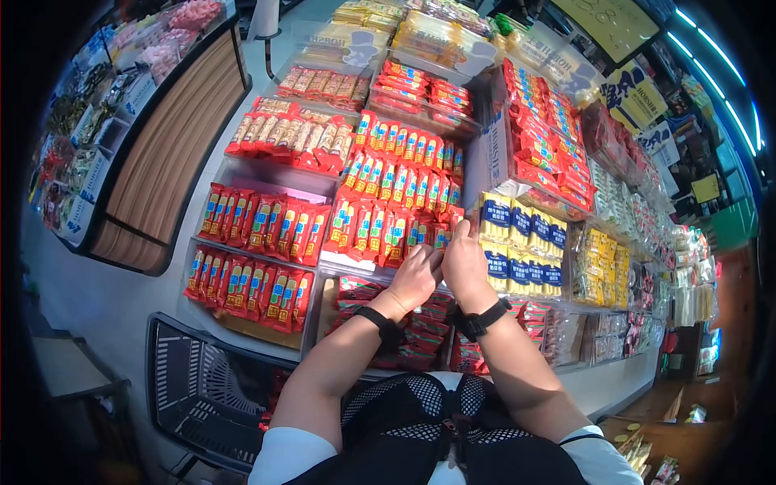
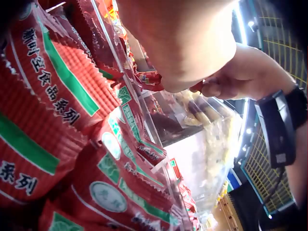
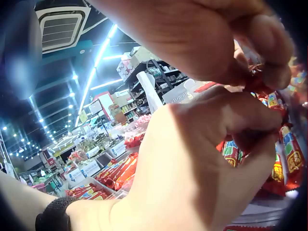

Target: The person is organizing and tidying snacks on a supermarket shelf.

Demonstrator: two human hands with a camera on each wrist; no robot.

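My left hand and right hand work side by side at the front right corner of a bin of red-wrapped sausages. Fingers of the right hand pinch a bit of red wrapper just above the left hand. The left hand has its thumb and forefinger curled at the red sausage packets; its fingertips are partly hidden. In the left wrist view, a small patch of red shows between the left hand and the right hand.
Yellow packets with blue labels stand right of the hands. Red packets with green stripes fill the lower bins. A black basket stands at lower left, near a wood-sided display. Clear plastic walls divide the bins.
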